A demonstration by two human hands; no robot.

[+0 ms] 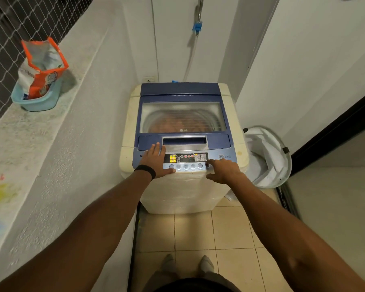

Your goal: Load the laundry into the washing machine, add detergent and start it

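A white top-loading washing machine with a blue lid stands against the back wall, lid closed. Orange-brown laundry shows through the lid's window. The control panel at the front is lit, with red digits and yellow lights. My left hand rests flat on the panel's left end, fingers straight. My right hand has its forefinger on a button at the right end of the button row, the other fingers loosely curled. An open orange detergent bag stands in a light blue tub on the left ledge.
A white laundry hamper stands on the floor right of the machine. A stone ledge with netting behind it runs along the left. A tap with a blue fitting and hose hangs on the back wall. Tiled floor lies in front.
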